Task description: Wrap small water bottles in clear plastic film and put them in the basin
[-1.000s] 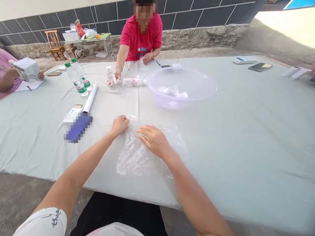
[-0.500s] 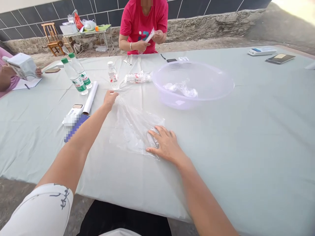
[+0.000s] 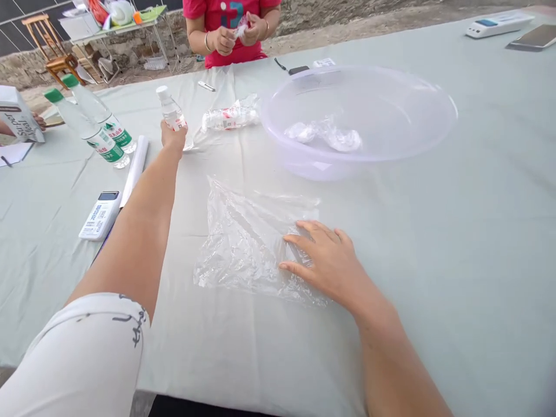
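Note:
My left hand (image 3: 174, 136) reaches out and grips a small clear water bottle (image 3: 171, 107) with a white cap, standing upright on the table. A thin clear plastic bag (image 3: 247, 246) lies spread and wrinkled in front of me. My right hand (image 3: 328, 260) rests on the bag's right side, fingers apart. Beyond the bag, another clear bottle (image 3: 230, 118) lies on its side, with plastic film about it. Beside it stands a wide translucent purple basin (image 3: 304, 168), and crumpled clear plastic (image 3: 324, 134) shows inside.
Two green-capped bottles (image 3: 102, 147) stand on the left, near a white roll (image 3: 135, 168) and a white device (image 3: 101, 215). Across the table a person in a pink shirt (image 3: 230, 35) handles clear plastic. Another person's hand (image 3: 40, 121) holds a printed box (image 3: 19, 113) at far left.
My left hand has let go of the bag's far corner and moved to the upright bottle. The bag now lies flatter under my right hand. The view has shifted.

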Demonstrator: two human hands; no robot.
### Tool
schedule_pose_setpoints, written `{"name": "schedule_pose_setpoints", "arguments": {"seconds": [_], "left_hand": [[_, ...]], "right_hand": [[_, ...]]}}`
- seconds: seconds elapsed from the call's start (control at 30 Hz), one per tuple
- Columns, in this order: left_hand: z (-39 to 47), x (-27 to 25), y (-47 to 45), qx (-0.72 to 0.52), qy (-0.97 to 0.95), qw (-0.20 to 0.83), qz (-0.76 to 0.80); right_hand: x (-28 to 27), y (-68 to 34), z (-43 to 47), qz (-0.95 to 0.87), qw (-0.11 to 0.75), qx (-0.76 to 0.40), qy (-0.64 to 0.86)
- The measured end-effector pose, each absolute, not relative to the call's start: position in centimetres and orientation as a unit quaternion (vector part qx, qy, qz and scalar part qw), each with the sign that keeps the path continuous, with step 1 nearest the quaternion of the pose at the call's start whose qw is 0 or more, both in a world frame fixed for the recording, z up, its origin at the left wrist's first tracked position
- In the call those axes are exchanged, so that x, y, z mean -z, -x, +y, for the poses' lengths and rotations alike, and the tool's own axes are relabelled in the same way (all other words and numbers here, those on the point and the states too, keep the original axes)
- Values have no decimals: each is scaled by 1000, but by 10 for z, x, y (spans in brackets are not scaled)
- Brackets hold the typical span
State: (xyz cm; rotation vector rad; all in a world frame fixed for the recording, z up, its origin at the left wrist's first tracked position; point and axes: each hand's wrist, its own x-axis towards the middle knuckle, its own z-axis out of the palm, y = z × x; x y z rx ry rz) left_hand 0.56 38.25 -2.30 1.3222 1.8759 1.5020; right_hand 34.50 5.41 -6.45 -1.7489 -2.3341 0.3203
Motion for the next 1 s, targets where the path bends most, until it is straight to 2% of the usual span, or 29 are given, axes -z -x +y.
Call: {"name": "schedule_pose_setpoints", "arguments": {"seconds": [0.13,0.27,0.4,0.5,0.63,0.77,1.0], "left_hand": [[362,24,-6,-521,-463,221,683],[294,17,-1,-513,-427,290,685],[207,-2,-3,-489,-473,441,586],[151,-13,-19,-413,-512,509,556],[108,-5,-50,-247,-533,578,567],[92,10,-73,-150,-532,570,608],[101,5,-71,-175,-546,490,657]], "right_hand": [[66,-346,55,-787,140,-95,593],[67,-346,58,-770,155,-116,608],[71,-343,62,-767,161,-131,607],[76,-342,63,-771,151,-122,607],[77,-342,62,-775,148,-116,603],[76,-342,61,-774,148,-131,602],[78,-344,62,-775,162,-130,597]]}}
